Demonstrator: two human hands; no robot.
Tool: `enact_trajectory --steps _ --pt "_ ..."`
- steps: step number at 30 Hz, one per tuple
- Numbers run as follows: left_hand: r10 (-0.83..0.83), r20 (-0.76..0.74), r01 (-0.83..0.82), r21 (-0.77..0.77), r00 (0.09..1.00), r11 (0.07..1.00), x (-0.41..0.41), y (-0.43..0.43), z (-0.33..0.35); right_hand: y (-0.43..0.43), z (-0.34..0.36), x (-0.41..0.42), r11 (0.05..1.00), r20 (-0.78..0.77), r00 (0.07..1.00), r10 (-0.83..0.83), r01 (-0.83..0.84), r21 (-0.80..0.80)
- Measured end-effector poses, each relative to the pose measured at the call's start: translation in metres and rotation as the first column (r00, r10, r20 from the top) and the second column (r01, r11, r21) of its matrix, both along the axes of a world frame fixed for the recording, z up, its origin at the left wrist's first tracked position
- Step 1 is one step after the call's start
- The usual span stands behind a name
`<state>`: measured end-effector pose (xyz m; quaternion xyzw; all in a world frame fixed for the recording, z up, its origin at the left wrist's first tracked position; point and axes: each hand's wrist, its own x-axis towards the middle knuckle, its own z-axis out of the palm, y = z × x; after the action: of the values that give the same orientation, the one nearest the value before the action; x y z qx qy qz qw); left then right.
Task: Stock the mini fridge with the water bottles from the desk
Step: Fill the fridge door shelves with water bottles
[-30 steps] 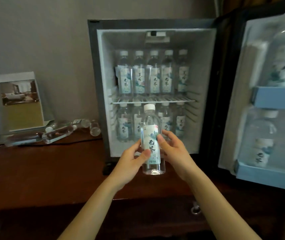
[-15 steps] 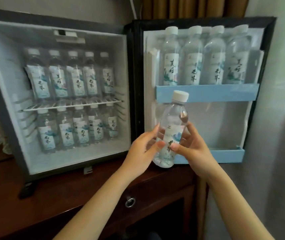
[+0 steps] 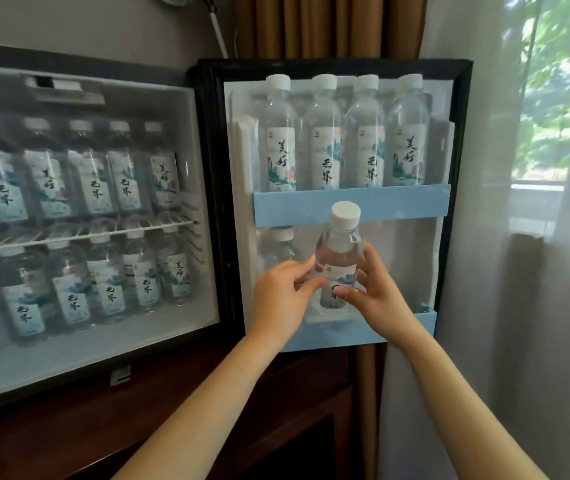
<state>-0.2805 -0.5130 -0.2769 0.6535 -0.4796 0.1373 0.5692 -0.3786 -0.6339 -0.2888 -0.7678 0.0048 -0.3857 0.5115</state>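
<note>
Head view: the open door of the black mini fridge fills the centre.
Task item: clear plastic water bottle with white cap and pale printed label.
Location: held in front of the door, its base just above the pale blue lower door shelf. I cannot tell whether it is seated.
Long axis: near vertical, cap up.
Left hand: fingers curl round the left side of the label.
Right hand: fingers curl round the right side.
Nearer hand: neither; both grip at the same height.
Key relation: the free slot lies directly below the base, just right of the standing clear bottle and under the pale blue upper door shelf.
Change from 0.5 s ago: the bottle leaned cap-right in front of the door; now it is upright and lower, close to the shelf.
Supply: the dark wooden counter shows no bottles in frame.
</note>
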Motion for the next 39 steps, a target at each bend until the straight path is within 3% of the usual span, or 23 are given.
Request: enact_trajectory --steps 7,15,22,30,39 --pt "0.151 0.146 -0.13 -0.145 0.978 0.981 0.013 0.004 0.0 -0.004 -0.011 0.021 1.0 -0.087 0.996 0.01 -0.01 0.003" --pt "0.179 0.251 -0.151 -0.126 0.951 0.98 0.024 -0.005 0.002 -0.009 -0.017 0.021 0.999 -0.227 0.974 -0.021 0.012 -0.044" --pt "0.163 0.218 -0.147 -0.084 0.962 0.985 0.031 -0.004 -0.011 -0.01 -0.015 0.023 0.998 -0.28 0.96 -0.029 0.012 -0.062" --pt "0.232 0.134 -0.211 -0.156 0.963 0.965 0.04 0.011 -0.019 -0.006 -0.02 0.027 0.991 -0.252 0.959 -0.13 0.114 -0.075" --pt "0.297 0.103 -0.295 -0.037 0.949 0.955 0.042 0.013 -0.005 -0.002 -0.021 0.029 0.976 -0.284 0.938 -0.198 0.16 -0.15"
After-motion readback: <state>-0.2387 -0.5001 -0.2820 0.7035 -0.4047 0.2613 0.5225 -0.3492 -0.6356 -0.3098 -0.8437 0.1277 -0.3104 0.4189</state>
